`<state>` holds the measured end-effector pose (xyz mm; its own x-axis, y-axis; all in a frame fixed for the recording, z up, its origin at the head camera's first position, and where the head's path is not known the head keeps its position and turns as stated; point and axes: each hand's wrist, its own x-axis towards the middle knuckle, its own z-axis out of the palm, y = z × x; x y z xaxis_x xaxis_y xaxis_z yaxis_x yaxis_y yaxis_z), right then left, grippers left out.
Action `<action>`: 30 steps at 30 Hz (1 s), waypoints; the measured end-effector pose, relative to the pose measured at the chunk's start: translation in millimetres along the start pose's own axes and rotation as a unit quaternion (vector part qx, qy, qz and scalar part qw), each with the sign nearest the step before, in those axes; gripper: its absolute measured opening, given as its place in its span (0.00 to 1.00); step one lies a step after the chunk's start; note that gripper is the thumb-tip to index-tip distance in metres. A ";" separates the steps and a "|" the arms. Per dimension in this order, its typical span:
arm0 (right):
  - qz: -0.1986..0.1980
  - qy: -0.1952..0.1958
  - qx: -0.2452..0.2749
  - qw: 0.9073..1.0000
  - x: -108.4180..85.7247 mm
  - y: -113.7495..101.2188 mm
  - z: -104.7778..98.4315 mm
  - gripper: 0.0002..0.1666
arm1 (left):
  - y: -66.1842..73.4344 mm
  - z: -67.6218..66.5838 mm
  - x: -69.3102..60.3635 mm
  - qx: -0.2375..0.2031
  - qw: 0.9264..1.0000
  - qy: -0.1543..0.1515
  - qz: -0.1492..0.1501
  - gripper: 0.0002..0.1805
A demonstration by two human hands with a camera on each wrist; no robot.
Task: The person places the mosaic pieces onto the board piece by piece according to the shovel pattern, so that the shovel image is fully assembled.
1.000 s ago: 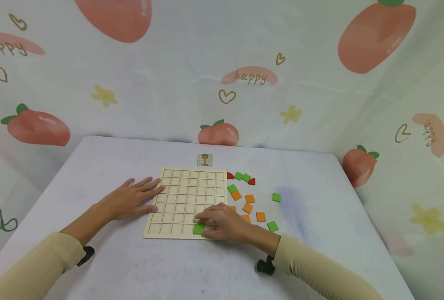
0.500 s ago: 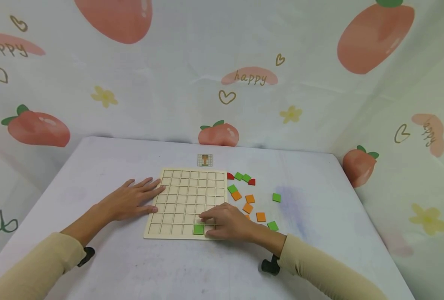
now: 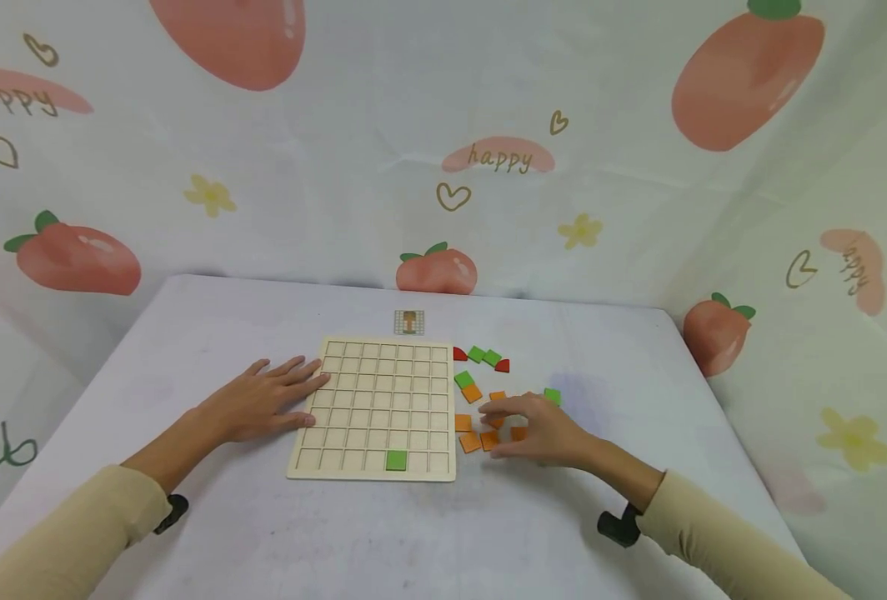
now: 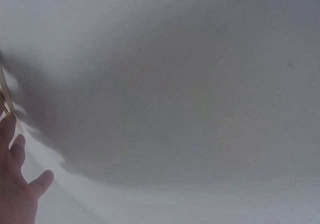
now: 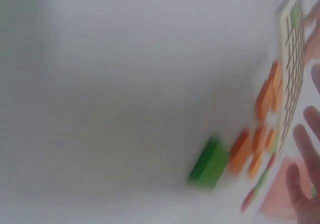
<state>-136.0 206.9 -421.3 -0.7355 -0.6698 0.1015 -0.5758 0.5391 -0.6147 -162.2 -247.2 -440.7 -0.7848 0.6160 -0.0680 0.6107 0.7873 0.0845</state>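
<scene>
A pale wooden grid board (image 3: pixel 368 392) lies flat on the white table, with one green square tile (image 3: pixel 396 460) in its bottom row. My left hand (image 3: pixel 263 400) rests with spread fingers across the board's left edge; in the left wrist view its fingers (image 4: pixel 41 183) also look spread. Right of the board, my right hand (image 3: pixel 541 429) is over loose orange tiles (image 3: pixel 490 440), thumb and forefinger apart, with nothing seen held between them. It partly covers some tiles. The right wrist view has a blurred green tile (image 5: pixel 211 164) near orange ones (image 5: pixel 240 151).
Beyond the board's top edge lies a small printed picture card (image 3: pixel 409 322). Red quarter-round pieces (image 3: pixel 503 365) and green tiles (image 3: pixel 477 354) lie by the board's upper right corner. Another green tile (image 3: pixel 552 396) sits behind my right hand. A printed cloth (image 3: pixel 323 167) hangs behind the table.
My right hand has left the board and moved right over the loose tiles. The green tile stays in the bottom row, now uncovered. My left hand has not moved.
</scene>
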 end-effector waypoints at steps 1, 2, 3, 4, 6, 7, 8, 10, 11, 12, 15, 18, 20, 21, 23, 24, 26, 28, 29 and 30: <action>0.007 0.000 0.001 1.000 -5.1 3.3 -3.9 0.32 | -0.4 0.3 0.1 0.001 1.000 -0.001 0.000 0.40; 0.013 0.001 0.000 1.000 -10.5 6.7 -7.4 0.32 | -0.5 0.4 0.1 0.001 1.000 -0.001 0.000 0.40; 0.021 0.002 -0.002 1.000 -15.3 9.4 -10.5 0.32 | -0.5 0.6 0.1 0.000 1.000 -0.001 0.001 0.40; 0.028 0.003 -0.004 1.000 -20.1 12.1 -13.1 0.32 | -0.5 0.7 0.1 0.000 1.000 -0.001 0.002 0.40; 0.045 0.006 -0.011 0.999 -28.9 17.0 -16.9 0.33 | -0.1 0.3 -0.1 -0.001 1.000 -0.001 0.003 0.40; 0.052 0.006 -0.013 0.999 -33.1 19.3 -18.1 0.33 | 0.3 0.0 -0.2 -0.002 1.000 -0.001 0.003 0.40; 0.057 0.007 -0.015 0.998 -37.0 21.7 -18.8 0.33 | 0.6 -0.4 -0.4 -0.002 1.000 -0.001 0.003 0.40; 0.066 0.004 -0.020 0.998 -44.5 26.7 -19.4 0.33 | 1.0 -0.9 -0.8 -0.003 1.000 -0.002 0.002 0.40; 0.066 0.003 -0.024 0.998 -48.1 29.2 -19.5 0.34 | 1.2 -1.2 -0.9 -0.003 1.000 -0.003 0.002 0.40; 0.065 0.001 -0.028 0.998 -51.7 31.6 -19.6 0.34 | 1.1 -1.3 -1.0 -0.002 1.000 -0.004 0.000 0.40; 0.067 -0.004 -0.045 0.997 -61.8 37.6 -19.2 0.32 | 1.4 -1.5 -0.5 -0.002 1.000 -0.003 0.001 0.40; 0.070 -0.006 -0.050 0.996 -69.2 41.6 -18.4 0.30 | 1.2 -1.7 0.3 -0.002 1.000 -0.004 0.001 0.40; 0.069 -0.004 -0.052 0.996 -71.6 43.6 -17.3 0.29 | 1.2 -1.9 0.5 -0.003 1.000 -0.005 0.001 0.40; 0.070 -0.004 -0.051 0.996 -72.1 44.3 -16.6 0.29 | 1.2 -2.2 0.5 -0.003 1.000 -0.006 0.000 0.40; 0.065 0.001 -0.049 0.997 -72.2 45.4 -15.3 0.29 | 1.3 -2.9 0.2 -0.004 1.000 -0.008 -0.003 0.40; 0.065 0.002 -0.048 0.997 -71.9 45.6 -14.8 0.29 | 1.5 -3.3 0.2 -0.004 1.000 -0.008 -0.003 0.40; 0.063 0.006 -0.047 0.997 -71.4 45.5 -13.9 0.28 | 2.1 -4.3 -0.1 -0.006 1.000 -0.010 -0.003 0.40; 0.063 0.007 -0.045 0.997 -70.9 44.9 -14.1 0.28 | 2.5 -4.9 -0.2 -0.006 1.000 -0.011 -0.003 0.40; 0.064 0.008 -0.043 0.997 -70.5 44.5 -14.4 0.28 | 2.7 -5.2 -0.3 -0.006 1.000 -0.012 -0.003 0.40; 0.068 0.005 -0.043 0.997 -69.8 44.0 -14.7 0.28 | 2.9 -5.3 -0.2 -0.006 1.000 -0.012 -0.003 0.40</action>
<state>-115.2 284.9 -443.9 -0.8126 -0.5821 0.0297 -0.4980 0.6669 -0.5543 -160.7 -245.2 -435.2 -0.7852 0.6123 -0.0930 0.6050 0.7904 0.0962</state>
